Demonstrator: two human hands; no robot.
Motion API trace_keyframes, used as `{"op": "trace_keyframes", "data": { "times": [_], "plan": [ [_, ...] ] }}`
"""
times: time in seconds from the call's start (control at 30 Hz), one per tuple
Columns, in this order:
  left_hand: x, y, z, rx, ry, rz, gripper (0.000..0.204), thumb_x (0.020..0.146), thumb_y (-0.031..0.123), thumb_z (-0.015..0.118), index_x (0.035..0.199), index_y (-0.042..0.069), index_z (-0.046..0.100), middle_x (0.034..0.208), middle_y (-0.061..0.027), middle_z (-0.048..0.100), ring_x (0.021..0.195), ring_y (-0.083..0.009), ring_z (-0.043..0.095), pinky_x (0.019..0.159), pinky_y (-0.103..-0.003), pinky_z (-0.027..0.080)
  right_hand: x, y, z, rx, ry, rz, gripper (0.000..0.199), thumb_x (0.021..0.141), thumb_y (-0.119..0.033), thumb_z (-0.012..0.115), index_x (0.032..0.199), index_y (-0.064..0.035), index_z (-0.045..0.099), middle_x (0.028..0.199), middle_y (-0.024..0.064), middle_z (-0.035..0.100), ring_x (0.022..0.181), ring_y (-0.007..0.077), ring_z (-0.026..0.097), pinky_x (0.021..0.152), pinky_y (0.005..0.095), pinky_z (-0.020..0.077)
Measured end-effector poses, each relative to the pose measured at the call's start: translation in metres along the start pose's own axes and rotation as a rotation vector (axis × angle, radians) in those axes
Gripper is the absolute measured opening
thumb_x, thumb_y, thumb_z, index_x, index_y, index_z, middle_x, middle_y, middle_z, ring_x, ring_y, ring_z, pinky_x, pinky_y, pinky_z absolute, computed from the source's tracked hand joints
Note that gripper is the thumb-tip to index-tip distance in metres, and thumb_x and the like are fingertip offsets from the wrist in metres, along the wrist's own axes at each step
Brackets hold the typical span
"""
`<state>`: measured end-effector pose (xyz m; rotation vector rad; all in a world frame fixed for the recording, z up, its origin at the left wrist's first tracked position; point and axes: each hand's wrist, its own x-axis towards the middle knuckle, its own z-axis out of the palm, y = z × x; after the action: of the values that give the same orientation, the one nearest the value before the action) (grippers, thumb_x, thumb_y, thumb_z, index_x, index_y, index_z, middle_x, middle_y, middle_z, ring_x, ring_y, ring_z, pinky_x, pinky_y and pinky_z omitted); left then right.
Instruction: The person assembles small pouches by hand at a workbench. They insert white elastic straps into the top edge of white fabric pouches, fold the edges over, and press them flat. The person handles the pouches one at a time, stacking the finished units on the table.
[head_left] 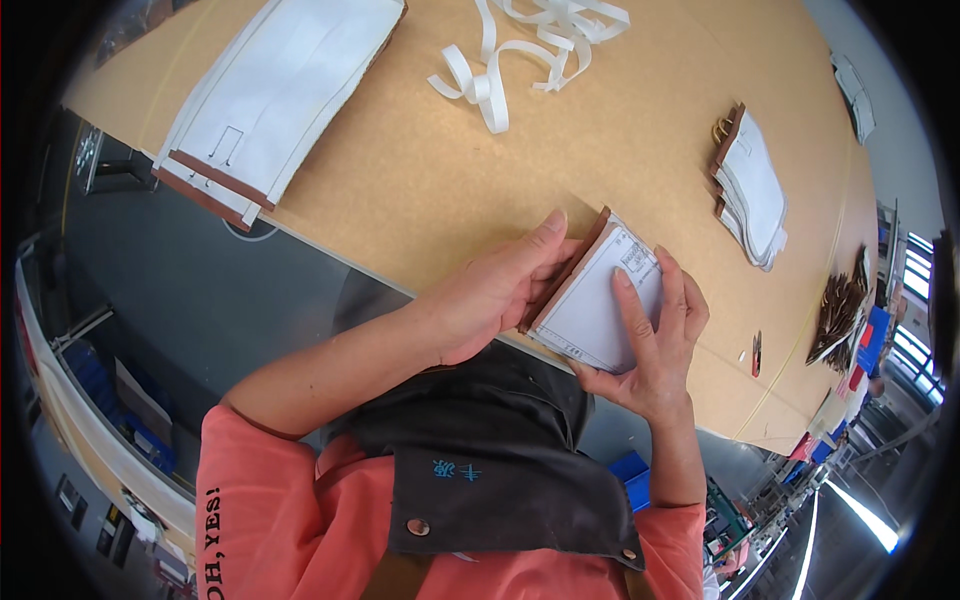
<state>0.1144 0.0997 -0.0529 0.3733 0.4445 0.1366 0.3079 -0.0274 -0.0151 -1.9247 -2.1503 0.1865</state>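
Note:
In front of my body, over the near edge of the table, is a small white panel (598,305) with a brown edge strip and thin printed lines; it may be several layers. My left hand (512,278) has its fingers curled against the brown edge, thumb raised and off the panel. My right hand (655,335) grips the panel from the right, with a finger lying on the white face and the thumb at the near edge. The undersides of the panel and some fingertips are hidden.
Large white panels with brown strips (285,100) lie at the left table edge. A curled white ribbon (490,90) is at the back. To the right are a pile of smaller white panels (750,190), a small black-and-red tool (757,355) and a brown bundle (835,310).

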Motion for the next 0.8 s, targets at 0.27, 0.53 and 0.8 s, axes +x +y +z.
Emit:
{"op": "trace_keyframes", "data": {
  "times": [0.27, 0.53, 0.8],
  "plan": [
    [-0.0005, 0.0001, 0.0026, 0.003, 0.039, 0.007, 0.085, 0.102, 0.065, 0.031, 0.151, -0.005, 0.033, 0.149, -0.0185, 0.045, 0.134, -0.0238, 0.048, 0.111, -0.036, 0.039, 0.0028, -0.0012, 0.0026, -0.008, 0.021, -0.014, 0.088, 0.055, -0.042, 0.087, 0.135, -0.0162, 0.062, 0.147, 0.0265, 0.042, 0.12, 0.0401, 0.045, 0.099, 0.0466, 0.0374],
    [0.0014, -0.0023, 0.0006, -0.03, 0.027, 0.002, 0.085, 0.102, 0.065, 0.031, 0.15, -0.005, 0.034, 0.148, -0.0178, 0.046, 0.133, -0.0234, 0.049, 0.11, -0.036, 0.04, 0.0042, -0.0008, 0.0029, -0.008, 0.008, -0.014, 0.088, 0.054, -0.042, 0.087, 0.135, -0.0165, 0.063, 0.147, 0.0267, 0.042, 0.12, 0.0402, 0.045, 0.099, 0.0468, 0.0376],
    [0.0003, -0.0012, 0.0019, -0.018, 0.002, 0.017, 0.08, 0.104, 0.063, 0.031, 0.15, -0.003, 0.036, 0.146, -0.0164, 0.048, 0.13, -0.0216, 0.051, 0.109, -0.036, 0.041, 0.0038, 0.002, 0.0072, -0.002, 0.012, -0.027, 0.088, 0.054, -0.041, 0.086, 0.135, -0.0166, 0.063, 0.148, 0.0265, 0.042, 0.12, 0.0404, 0.045, 0.099, 0.0471, 0.0374]
  ]
}}
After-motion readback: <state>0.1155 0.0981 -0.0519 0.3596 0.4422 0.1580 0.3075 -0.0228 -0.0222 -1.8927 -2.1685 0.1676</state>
